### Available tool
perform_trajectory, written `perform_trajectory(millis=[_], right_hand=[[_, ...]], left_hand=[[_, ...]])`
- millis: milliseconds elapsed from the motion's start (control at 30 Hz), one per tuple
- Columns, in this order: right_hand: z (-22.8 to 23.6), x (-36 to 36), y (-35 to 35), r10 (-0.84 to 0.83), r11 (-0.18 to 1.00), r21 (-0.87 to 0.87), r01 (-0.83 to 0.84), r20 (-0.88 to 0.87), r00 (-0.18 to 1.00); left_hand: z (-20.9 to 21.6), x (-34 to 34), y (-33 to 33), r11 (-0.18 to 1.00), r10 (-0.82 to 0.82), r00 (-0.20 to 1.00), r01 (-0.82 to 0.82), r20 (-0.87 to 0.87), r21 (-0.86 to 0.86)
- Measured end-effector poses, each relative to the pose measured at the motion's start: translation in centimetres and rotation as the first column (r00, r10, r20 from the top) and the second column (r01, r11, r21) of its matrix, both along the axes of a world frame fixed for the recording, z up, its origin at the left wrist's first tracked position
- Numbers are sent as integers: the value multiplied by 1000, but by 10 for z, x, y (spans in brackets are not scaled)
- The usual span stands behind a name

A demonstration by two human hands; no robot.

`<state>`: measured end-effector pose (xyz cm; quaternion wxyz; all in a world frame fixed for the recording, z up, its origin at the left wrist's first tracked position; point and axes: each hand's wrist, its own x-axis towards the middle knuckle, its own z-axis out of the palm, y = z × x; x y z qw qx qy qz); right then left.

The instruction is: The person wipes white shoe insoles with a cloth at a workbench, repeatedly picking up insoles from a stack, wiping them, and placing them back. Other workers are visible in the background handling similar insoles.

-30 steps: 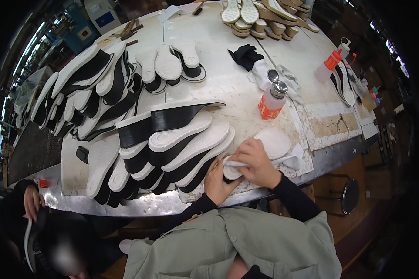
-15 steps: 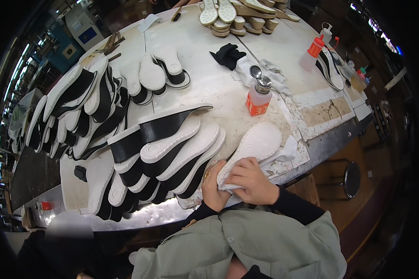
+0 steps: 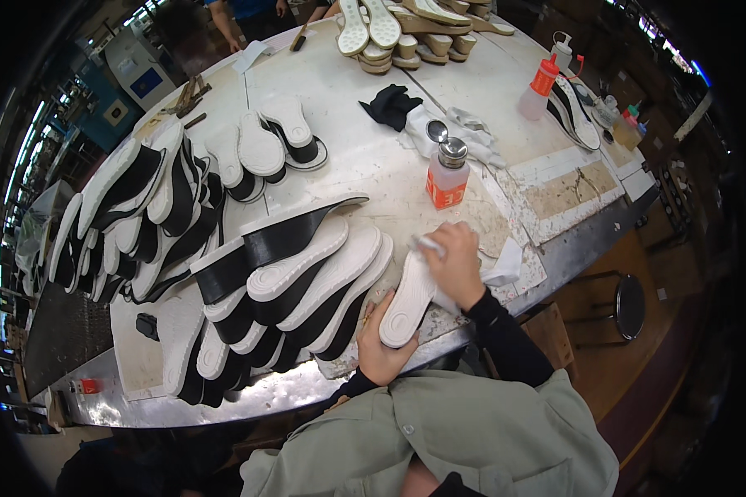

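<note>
In front of me, by the table's near edge, a white-faced shoe sole with a dark side [image 3: 408, 302] lies tilted, its heel end toward me. My left hand [image 3: 381, 348] is wrapped round the heel end, thumb along one side. At the far end my right hand [image 3: 458, 261] is closed on a white cloth [image 3: 429, 243] and presses it against the sole. The fingers hide most of that end. Beside my left hand rests a pile of black-and-white wedge soles [image 3: 331, 277]. Beyond my right hand stands a clear bottle with an orange label [image 3: 448, 176], its metal lid flipped up.
More wedge soles [image 3: 145, 211] are heaped at left, with several others [image 3: 261, 145] behind. Black cloth [image 3: 391, 106] and white rags [image 3: 464, 137] lie mid-table. Tan soles [image 3: 414, 37] are stacked at the back. A red-capped bottle [image 3: 540, 87] stands right; a stool [image 3: 628, 306] is beside the table.
My right hand has moved from the heel end to the far end of the sole with the cloth. The sole has swung more upright in view. Another person's arm shows at the far edge.
</note>
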<state>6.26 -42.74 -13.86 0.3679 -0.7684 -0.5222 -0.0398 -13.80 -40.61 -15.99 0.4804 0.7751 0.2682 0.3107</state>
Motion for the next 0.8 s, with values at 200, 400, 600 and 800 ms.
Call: perform_trajectory(millis=[200,400,600,800], right_hand=[[13,-43,-24,281,959,62,-277,-87,956],[-11,15,7,-155,988,-13,155,0,988],[-25,28,-37,-330,944,-9,330,28,944],[18,-73,-50,175,977,142,-158,-120,977]], left_hand=[[-5,-2,1,992,10,1000,-11,-8,-129],[-2,-2,-3,994,34,999,-34,-6,-106],[1,2,-1,996,58,998,-56,20,-68],[-1,1,0,992,44,999,-42,13,-116]])
